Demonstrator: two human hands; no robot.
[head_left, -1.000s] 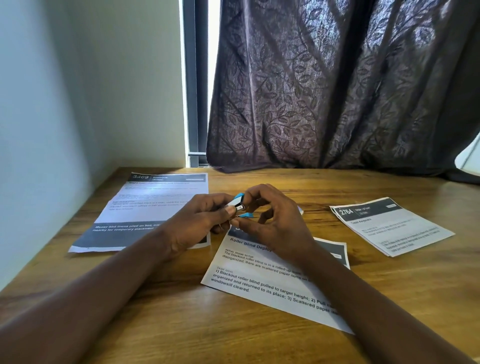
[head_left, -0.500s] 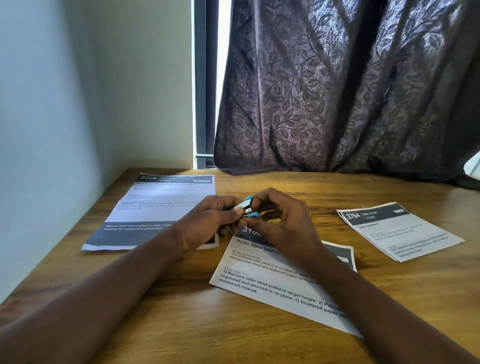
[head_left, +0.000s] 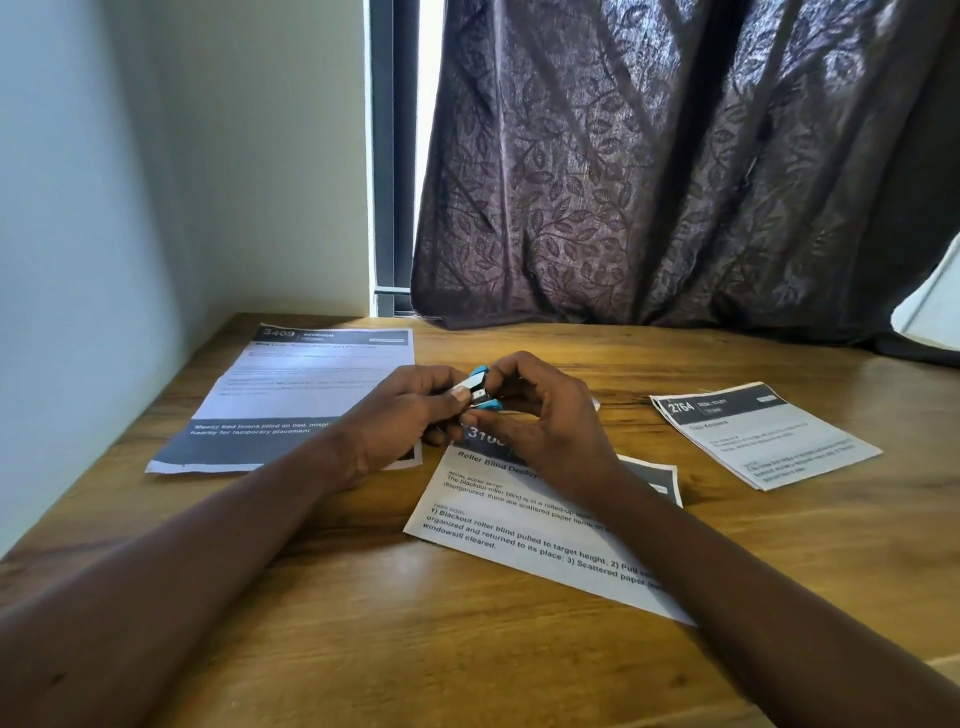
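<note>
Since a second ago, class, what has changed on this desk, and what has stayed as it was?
Hardly anything. The left-hand grip and right-hand grip still pinch the small blue stapler above the middle sheet; nothing was picked up or let go. Only the view drifted slightly. The left sheet and right sheet lie where they were on the table.

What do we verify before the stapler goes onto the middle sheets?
1. Stapler gripped by left hand and right hand: ok.
2. Staples loaded: cannot tell.
3. Middle sheets squared: not ok, the lower one sticks out at the right.
4. Their top corner free: cannot tell, the hands hide it.
5. Right stack lying apart from the hands: ok.
</note>
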